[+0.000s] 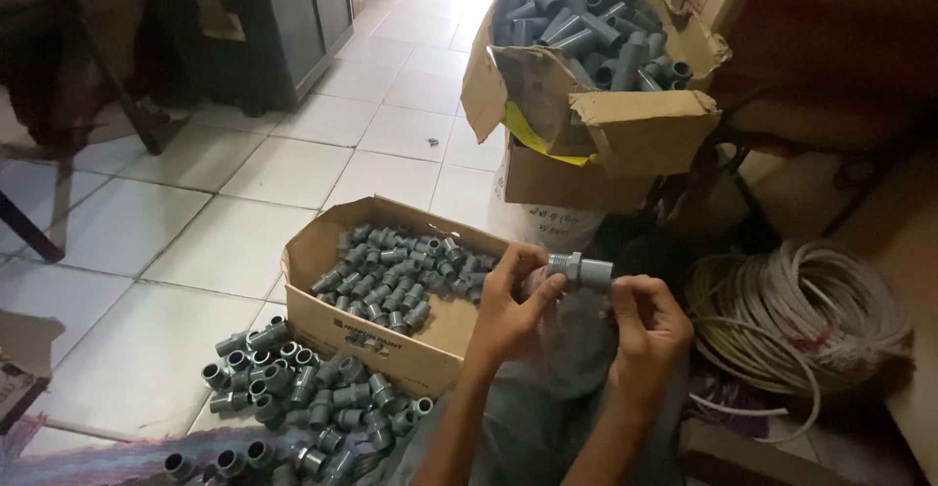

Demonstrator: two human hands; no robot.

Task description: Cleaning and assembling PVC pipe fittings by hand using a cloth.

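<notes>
A grey plastic pipe fitting (580, 268) with a threaded end is held between both hands at chest height. My left hand (510, 305) pinches its threaded left end with thumb and fingers. My right hand (647, 328) grips its smooth right end. Just left of my hands, an open low cardboard box (322, 325) holds several similar grey fittings (396, 271). A loose pile of grey fittings (293, 398) lies on the floor in front of that box.
A torn cardboard box (586, 105) full of longer grey fittings stands behind, on another carton. A coil of white cable (811, 315) lies at the right. White tiled floor (195, 232) stretches left, with a dark cabinet (283, 17) at the back.
</notes>
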